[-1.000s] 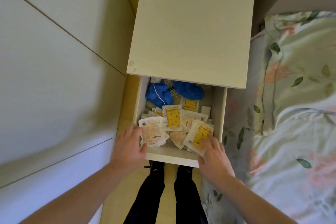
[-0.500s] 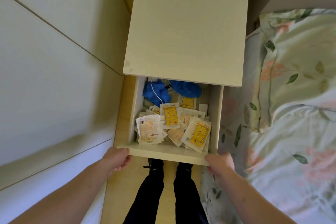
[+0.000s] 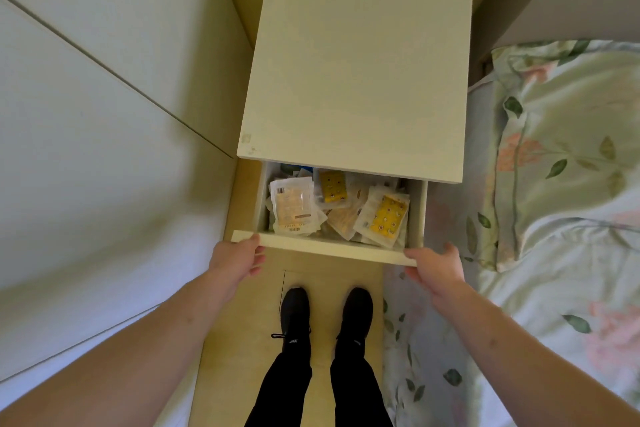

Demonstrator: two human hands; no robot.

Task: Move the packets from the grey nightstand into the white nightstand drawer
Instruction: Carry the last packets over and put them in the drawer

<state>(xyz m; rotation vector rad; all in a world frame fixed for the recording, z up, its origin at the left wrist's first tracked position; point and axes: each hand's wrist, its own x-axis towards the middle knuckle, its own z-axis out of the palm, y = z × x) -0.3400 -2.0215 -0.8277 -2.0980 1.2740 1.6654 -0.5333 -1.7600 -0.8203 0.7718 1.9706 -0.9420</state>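
Both hands moved to the drawer (image 3: pixel 325 250) front; drawer now pushed partly in.

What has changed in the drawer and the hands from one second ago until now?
Both hands left the packets and took hold of the drawer front: the left hand at its left end, the right hand at its right end. The drawer slid inward, hiding the blue items. The packets lie as before.

We saw the white nightstand (image 3: pixel 360 55) with its drawer (image 3: pixel 325 248) partly pulled out beneath the plain top. Inside lay a loose heap of flat packets (image 3: pixel 339 208), overlapping at odd angles: one pale printed packet (image 3: pixel 292 206) at the left, and clear ones showing yellow dotted cards (image 3: pixel 386 215).
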